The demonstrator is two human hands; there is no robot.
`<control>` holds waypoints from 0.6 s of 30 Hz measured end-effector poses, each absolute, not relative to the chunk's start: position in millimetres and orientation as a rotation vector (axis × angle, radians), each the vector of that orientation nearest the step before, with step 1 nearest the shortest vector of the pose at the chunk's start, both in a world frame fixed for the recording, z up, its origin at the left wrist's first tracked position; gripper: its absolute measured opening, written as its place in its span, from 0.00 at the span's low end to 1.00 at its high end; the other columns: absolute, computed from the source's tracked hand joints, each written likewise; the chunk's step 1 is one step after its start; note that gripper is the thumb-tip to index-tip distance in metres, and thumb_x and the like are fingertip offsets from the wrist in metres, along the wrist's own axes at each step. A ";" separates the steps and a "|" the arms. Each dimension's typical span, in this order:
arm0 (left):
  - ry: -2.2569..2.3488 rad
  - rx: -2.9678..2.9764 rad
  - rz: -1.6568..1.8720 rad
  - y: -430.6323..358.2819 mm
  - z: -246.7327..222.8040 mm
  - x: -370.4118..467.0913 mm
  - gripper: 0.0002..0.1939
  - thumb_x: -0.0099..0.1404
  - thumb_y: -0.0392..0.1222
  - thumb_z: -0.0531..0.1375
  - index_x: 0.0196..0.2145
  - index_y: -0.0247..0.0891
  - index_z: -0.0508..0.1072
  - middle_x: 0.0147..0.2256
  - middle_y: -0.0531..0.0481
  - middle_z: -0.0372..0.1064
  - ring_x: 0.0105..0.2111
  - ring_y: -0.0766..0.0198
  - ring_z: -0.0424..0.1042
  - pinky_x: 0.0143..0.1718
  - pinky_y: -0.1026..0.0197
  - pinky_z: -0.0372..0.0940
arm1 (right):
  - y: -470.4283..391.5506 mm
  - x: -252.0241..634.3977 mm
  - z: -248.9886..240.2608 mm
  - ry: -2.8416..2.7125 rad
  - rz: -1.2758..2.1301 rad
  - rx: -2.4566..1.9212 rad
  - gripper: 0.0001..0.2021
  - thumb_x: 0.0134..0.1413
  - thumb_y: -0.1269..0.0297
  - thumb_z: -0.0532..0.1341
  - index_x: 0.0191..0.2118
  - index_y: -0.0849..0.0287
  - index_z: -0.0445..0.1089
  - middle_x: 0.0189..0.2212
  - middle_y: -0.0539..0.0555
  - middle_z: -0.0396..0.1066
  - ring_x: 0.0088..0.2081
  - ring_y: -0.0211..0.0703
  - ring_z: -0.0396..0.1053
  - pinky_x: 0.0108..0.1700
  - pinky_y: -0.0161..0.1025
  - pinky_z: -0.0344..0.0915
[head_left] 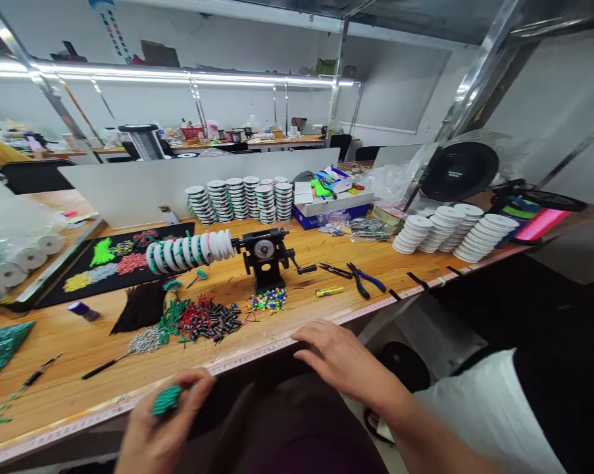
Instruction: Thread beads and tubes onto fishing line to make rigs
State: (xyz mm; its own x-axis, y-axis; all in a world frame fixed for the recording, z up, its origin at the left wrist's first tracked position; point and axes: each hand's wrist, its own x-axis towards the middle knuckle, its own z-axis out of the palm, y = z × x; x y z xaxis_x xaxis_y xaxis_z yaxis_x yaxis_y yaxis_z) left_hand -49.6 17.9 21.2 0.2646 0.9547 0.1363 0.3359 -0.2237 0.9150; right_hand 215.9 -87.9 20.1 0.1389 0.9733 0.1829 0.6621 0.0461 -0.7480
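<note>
At the front edge of the table my left hand (153,428) is curled round a small bundle of green ribbed pieces (167,400); their exact kind is hard to make out. My right hand (333,355) rests at the taped table edge, fingers stretched out and thumb apart, holding nothing. Beyond my hands lies a pile of black, red and green small parts (208,319), with grey metal pieces (146,340) at its left. Behind it stands a black hand-crank winder (264,253), its shaft carrying a row of white spools (191,250) wound with green.
Colourful beads (271,299) lie before the winder. Right of it are blue-handled pliers (366,282) and a yellow cutter (329,291). Stacked white spools (445,229) stand at the right, more spools (235,197) at the back. A black mat (54,289) bears coloured piles.
</note>
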 end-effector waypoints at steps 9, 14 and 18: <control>0.947 1.884 0.505 3.8 38.4 -25.7 0.16 0.61 0.51 0.64 0.39 0.37 0.79 0.19 0.58 0.55 0.20 0.67 0.54 0.23 0.65 0.53 | -74.5 148.6 1.8 -1.137 1.116 -1.277 0.10 0.59 0.60 0.62 0.30 0.61 0.72 0.22 0.46 0.60 0.25 0.35 0.55 0.28 0.33 0.51; 1.323 1.956 0.841 52.1 29.6 -66.5 0.23 0.63 0.59 0.57 0.41 0.36 0.75 0.20 0.59 0.52 0.21 0.65 0.56 0.24 0.65 0.53 | -70.2 164.0 -16.7 -0.999 0.790 -1.424 0.17 0.60 0.51 0.60 0.32 0.61 0.73 0.19 0.43 0.47 0.22 0.36 0.45 0.26 0.36 0.43; 1.635 2.044 0.829 91.8 21.8 -92.7 0.22 0.58 0.60 0.56 0.32 0.37 0.76 0.16 0.57 0.58 0.19 0.63 0.59 0.23 0.63 0.54 | -68.5 170.0 -19.0 -1.037 0.760 -1.456 0.17 0.61 0.50 0.58 0.33 0.60 0.69 0.23 0.47 0.57 0.27 0.39 0.54 0.30 0.36 0.51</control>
